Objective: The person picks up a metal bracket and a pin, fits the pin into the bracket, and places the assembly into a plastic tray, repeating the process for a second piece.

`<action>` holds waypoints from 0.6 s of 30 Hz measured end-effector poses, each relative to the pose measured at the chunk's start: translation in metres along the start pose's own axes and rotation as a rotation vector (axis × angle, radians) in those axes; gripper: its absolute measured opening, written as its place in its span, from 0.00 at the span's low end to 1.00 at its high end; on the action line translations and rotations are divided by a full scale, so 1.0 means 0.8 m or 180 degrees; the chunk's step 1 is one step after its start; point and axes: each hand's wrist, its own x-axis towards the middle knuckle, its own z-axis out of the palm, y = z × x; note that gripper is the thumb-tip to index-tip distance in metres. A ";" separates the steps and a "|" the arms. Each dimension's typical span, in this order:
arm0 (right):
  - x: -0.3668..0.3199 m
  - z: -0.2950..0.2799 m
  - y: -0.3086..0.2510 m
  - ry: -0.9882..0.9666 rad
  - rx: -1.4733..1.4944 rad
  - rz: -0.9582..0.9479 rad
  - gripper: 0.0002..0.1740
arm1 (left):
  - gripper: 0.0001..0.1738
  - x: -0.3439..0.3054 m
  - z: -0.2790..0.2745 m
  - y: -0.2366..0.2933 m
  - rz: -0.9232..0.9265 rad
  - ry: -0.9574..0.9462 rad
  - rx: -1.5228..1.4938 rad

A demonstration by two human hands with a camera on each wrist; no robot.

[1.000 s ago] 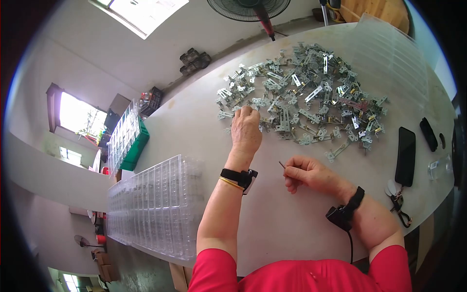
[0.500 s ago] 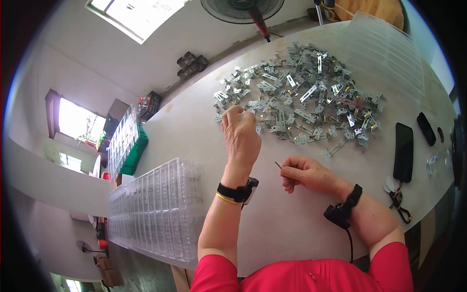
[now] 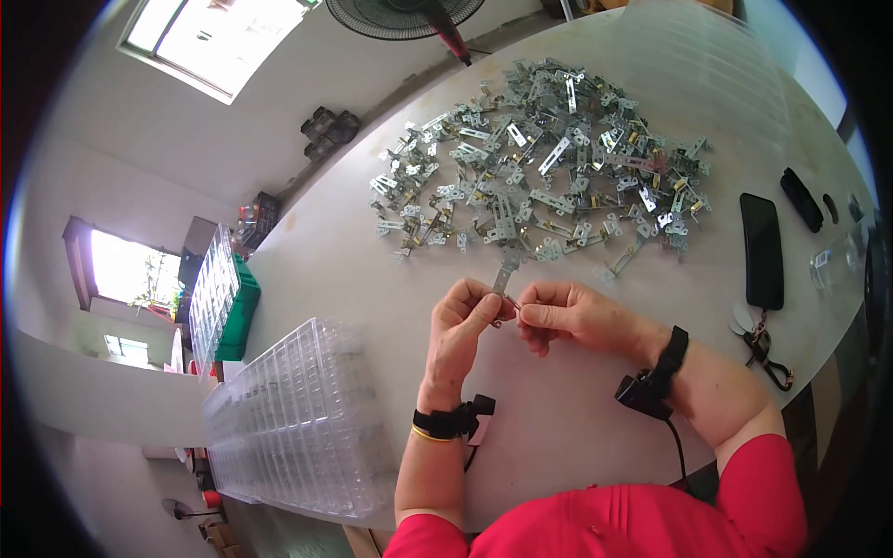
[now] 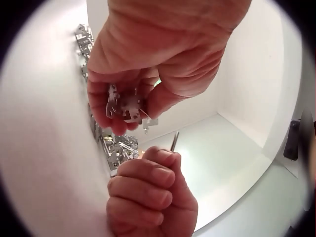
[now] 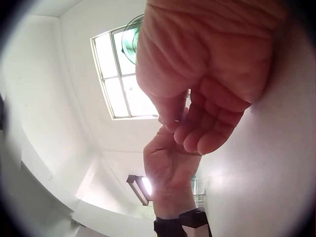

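Left hand (image 3: 462, 316) and right hand (image 3: 567, 316) meet above the table (image 3: 372, 279), just in front of the heap (image 3: 539, 177) of metal parts. The left hand's fingertips pinch a bracket (image 4: 126, 106) by its lower end. This grip leaves its long strip free, and in the head view the strip stands up toward the heap. The right hand is curled, with thumb and forefinger pinching a thin pin (image 4: 174, 141). The pin's tip points up at the bracket, close to it; whether the two touch cannot be told. Both parts are held off the table surface, probably so that each can be turned and lined up freely. Stacked clear trays (image 3: 298, 418) lie near the left elbow, within easy reach. A phone (image 3: 761, 249) lies well apart on the right, away from the heap.
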 end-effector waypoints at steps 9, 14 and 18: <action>0.007 -0.005 0.006 0.0111 -0.0182 -0.0104 0.10 | 0.09 -0.006 -0.020 -0.014 -0.0071 -0.0162 -0.0831; 0.007 0.005 0.000 0.0623 -0.0278 -0.0405 0.10 | 0.09 -0.007 -0.028 -0.015 -0.0175 -0.0103 -0.0457; 0.007 -0.001 0.004 0.0558 -0.0347 -0.0377 0.10 | 0.09 -0.008 -0.023 -0.012 -0.0170 -0.0143 0.0034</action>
